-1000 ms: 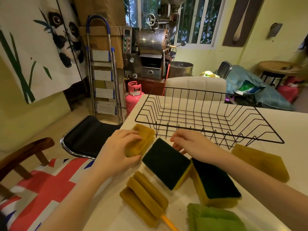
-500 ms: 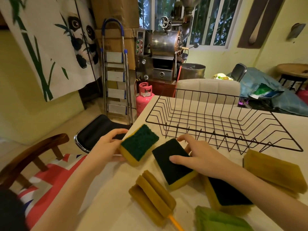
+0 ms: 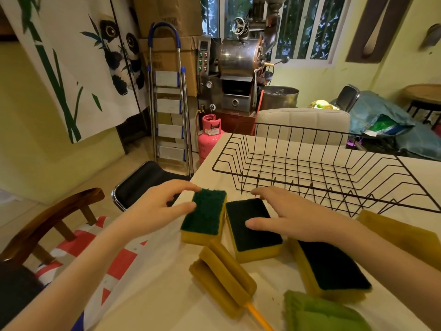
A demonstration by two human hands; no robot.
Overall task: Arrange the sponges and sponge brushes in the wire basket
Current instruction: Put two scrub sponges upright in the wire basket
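Observation:
The black wire basket [image 3: 334, 206] stands empty on the white table. In front of it lie yellow sponges with dark green pads. My left hand [image 3: 162, 204] grips the leftmost sponge [image 3: 205, 216] by its left side, pad up, resting on the table. My right hand [image 3: 293, 216] clasps the middle sponge [image 3: 253, 228] from the right, thumb on its pad. A third sponge [image 3: 331, 268] lies under my right forearm. A sponge brush [image 3: 222, 275] with an orange handle lies in front, a green sponge [image 3: 319, 314] at the bottom, and a yellow sponge [image 3: 403, 232] at the right.
The table's left edge [image 3: 167, 259] runs close to my left hand. Beyond it are a black chair seat [image 3: 140, 180], a wooden chair [image 3: 52, 213] with a flag cushion, a step ladder [image 3: 169, 103] and a pink gas cylinder [image 3: 210, 137].
My left hand turned its sponge pad-up and set it down beside the middle sponge. My right hand slid the middle sponge straight, so both now lie side by side.

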